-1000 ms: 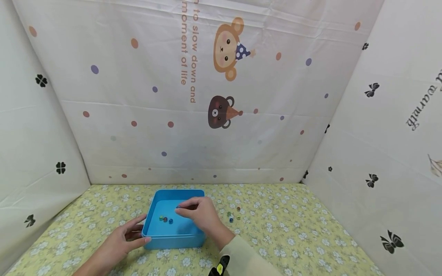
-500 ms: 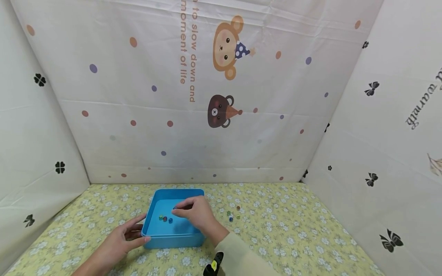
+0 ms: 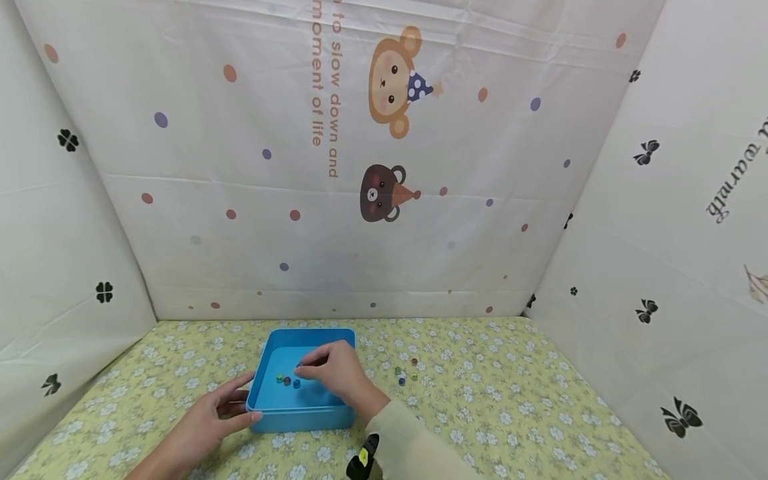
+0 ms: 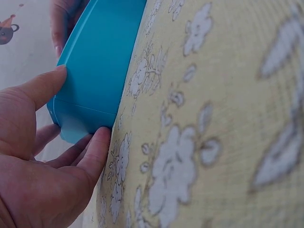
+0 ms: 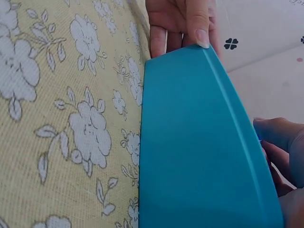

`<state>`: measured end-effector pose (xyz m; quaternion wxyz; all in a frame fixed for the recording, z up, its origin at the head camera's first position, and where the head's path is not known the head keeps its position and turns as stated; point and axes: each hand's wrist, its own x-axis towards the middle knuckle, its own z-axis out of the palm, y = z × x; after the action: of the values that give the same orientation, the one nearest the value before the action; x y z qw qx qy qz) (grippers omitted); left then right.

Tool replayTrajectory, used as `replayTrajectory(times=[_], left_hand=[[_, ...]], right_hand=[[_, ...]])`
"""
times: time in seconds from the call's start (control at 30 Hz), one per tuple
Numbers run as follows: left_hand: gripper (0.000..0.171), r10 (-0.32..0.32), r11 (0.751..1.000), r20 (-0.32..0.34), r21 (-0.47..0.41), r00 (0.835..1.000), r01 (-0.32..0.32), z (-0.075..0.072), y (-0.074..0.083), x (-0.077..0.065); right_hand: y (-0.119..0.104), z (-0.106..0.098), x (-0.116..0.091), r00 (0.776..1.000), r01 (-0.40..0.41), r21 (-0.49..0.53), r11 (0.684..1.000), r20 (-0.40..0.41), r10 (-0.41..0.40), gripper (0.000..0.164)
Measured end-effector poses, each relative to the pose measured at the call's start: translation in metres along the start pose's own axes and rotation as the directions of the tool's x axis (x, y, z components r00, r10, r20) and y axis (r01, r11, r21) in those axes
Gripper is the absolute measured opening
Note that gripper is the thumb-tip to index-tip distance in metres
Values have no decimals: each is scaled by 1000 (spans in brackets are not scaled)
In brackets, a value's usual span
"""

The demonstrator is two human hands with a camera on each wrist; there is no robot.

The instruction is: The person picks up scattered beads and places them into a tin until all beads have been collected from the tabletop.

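A blue open-topped box [image 3: 303, 419] sits on the flowered cloth. My left hand [image 3: 213, 417] holds its near left corner, the thumb on the front wall and the fingers along the side. In the left wrist view the left thumb [image 4: 50, 83] touches near the rim. Over the inside of the box, my right hand [image 3: 339, 373] pinches a small blue marble [image 3: 299, 365], mostly hidden by the fingertips. Below and left of it a yellow-green marble [image 3: 279, 379], a reddish-brown marble [image 3: 287, 381] and a blue marble [image 3: 297, 384] lie on the box floor.
Right of the box, several loose marbles lie on the cloth, among them a brown marble [image 3: 414, 361] and a dark blue marble [image 3: 402, 381]. White printed sheets [image 3: 336, 253] stand behind and at both sides. A dark strap [image 3: 363, 459] is at the right sleeve.
My right hand has moved slightly left over the box with the marble, nearer to the three lying inside. The left hand and the box have stayed in place.
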<state>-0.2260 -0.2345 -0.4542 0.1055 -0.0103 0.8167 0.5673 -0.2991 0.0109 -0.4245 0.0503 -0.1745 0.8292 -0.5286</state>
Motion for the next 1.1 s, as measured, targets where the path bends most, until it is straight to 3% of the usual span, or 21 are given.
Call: replayTrajectory(times=[0.47,1.1], left_hand=[[91,7,1000,30,-16,1000,-7,0,-2,-3],[89,-5,1000,19,-10,1000,5,0,1,-3]], right_hand=[[3,12,8,999,-32,-87,996,-31,29,4],[3,16,16,996,-82,-173,981,-58,73,4]])
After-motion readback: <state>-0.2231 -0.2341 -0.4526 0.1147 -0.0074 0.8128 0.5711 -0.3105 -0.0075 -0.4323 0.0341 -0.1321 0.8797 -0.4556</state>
